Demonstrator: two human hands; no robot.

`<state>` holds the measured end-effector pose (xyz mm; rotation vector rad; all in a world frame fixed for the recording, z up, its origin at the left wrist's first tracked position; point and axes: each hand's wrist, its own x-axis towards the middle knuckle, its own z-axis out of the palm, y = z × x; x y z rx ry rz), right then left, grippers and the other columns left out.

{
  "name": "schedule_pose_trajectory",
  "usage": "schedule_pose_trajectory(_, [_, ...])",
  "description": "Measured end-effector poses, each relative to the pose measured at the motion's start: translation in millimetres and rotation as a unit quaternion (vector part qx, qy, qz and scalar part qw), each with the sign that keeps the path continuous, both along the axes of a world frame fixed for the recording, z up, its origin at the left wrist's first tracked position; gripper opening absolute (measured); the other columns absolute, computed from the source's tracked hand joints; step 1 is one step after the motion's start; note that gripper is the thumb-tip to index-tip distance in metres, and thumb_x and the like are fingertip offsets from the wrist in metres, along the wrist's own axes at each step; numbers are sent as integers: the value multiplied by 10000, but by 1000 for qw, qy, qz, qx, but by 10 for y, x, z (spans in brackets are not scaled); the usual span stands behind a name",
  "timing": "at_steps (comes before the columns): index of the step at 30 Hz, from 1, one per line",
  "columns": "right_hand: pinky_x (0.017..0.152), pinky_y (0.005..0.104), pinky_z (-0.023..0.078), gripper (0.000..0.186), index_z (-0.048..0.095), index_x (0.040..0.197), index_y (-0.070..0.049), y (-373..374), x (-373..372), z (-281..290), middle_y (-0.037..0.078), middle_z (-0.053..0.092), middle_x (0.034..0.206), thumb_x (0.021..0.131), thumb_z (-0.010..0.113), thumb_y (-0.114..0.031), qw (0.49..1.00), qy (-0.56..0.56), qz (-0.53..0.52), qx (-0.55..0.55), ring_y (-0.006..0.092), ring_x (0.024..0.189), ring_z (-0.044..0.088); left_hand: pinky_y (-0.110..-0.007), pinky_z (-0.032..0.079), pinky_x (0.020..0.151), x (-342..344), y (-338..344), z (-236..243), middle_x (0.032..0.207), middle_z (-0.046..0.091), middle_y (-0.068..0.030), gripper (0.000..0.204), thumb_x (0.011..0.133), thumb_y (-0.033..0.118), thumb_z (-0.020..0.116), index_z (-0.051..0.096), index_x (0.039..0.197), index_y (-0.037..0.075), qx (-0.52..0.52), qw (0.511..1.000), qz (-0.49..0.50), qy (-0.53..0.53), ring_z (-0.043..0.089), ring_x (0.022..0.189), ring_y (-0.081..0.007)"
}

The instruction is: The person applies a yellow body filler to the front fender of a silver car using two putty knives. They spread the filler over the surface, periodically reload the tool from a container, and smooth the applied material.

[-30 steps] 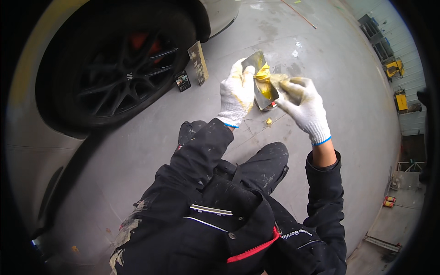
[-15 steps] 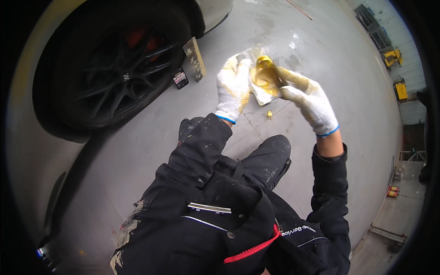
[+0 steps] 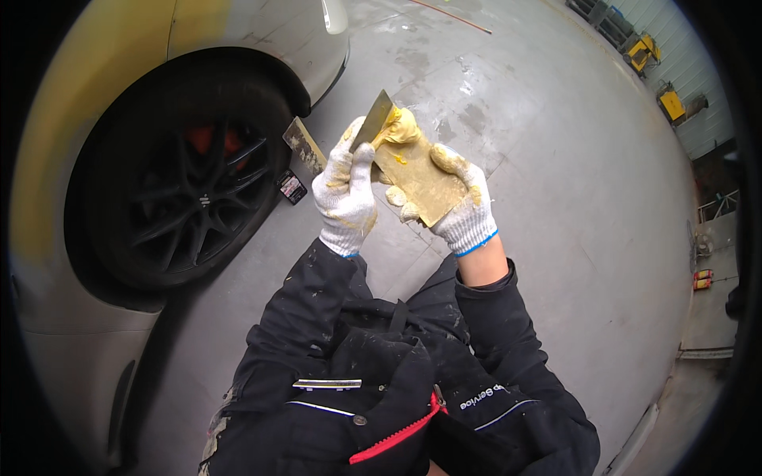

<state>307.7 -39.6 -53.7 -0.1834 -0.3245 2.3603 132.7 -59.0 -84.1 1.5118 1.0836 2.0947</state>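
My left hand [image 3: 345, 194], in a stained white knit glove, is closed around a flat metal putty scraper [image 3: 372, 121] whose blade points up and away from me. My right hand [image 3: 468, 213], gloved alike, grips a flat putty board [image 3: 429, 182] smeared with yellowish filler; its fingers wrap beneath and the thumb lies along the right edge. A thick lump of yellow putty [image 3: 402, 127] sits at the board's far end, against the scraper blade. Both hands are raised in front of me, above the floor.
A car with a dark-spoked wheel [image 3: 202, 198] and a patchy yellow-grey body panel [image 3: 103, 59] stands at the left. By the tyre are a stained flat board [image 3: 304, 145] and a small dark box [image 3: 291, 188]. A thin rod [image 3: 452, 16] lies far ahead; yellow equipment [image 3: 671, 103] stands far right.
Both hands have come left and nearer to me, and the view has shifted. The scraper is now in my left hand and the board in my right; the earlier grips are blurred.
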Motion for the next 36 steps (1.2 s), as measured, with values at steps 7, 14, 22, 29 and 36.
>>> schedule_pose_trajectory(7, [1066, 371, 517, 498, 650, 1434, -7, 10, 255, 257, 128, 673, 1415, 977, 749, -180, 657, -506, -204, 521, 241, 1248, 657, -200, 518, 549, -132, -120, -260, 991, 694, -15, 257, 1118, 181, 550, 610, 1304, 14, -199, 944, -111, -240, 631, 710, -43])
schedule_pose_trajectory(14, [1002, 391, 565, 576, 769, 1301, -117, -87, 258, 321, 153, 650, 1337, 804, 889, -383, 338, -747, -193, 540, 318, 1165, 694, -202, 483, 513, -212, -5, -246, 958, 675, -1, 269, 1109, 183, 577, 617, 1319, 21, -195, 954, -23, -228, 574, 664, -23])
schedule_pose_trajectory(22, [942, 419, 589, 438, 798, 1195, -84, -122, 136, 563, 163, 672, 1267, 825, 819, -317, 297, -739, -187, 574, 350, 1075, 724, -333, 585, 746, -79, 45, -209, 1020, 775, -165, 311, 1073, 168, 633, 651, 1325, -13, -200, 976, 76, 32, 700, 754, -155])
schedule_pose_trajectory(29, [1005, 376, 551, 499, 738, 1306, -9, 13, 123, 555, 173, 692, 1312, 845, 833, -175, 499, -653, -50, 567, 286, 1160, 698, -382, 559, 806, -125, 98, -197, 993, 743, -211, 325, 1071, 222, 616, 638, 1309, 2, -290, 953, 89, -9, 735, 880, -319])
schedule_pose_trajectory(36, [935, 304, 578, 513, 683, 1332, 80, 112, 183, 374, 133, 680, 1261, 855, 832, -36, 408, -725, -116, 542, 213, 1126, 704, -364, 545, 714, -118, 60, -176, 958, 700, -126, 339, 1082, 204, 615, 633, 1350, -3, -234, 958, 78, -144, 644, 778, -140])
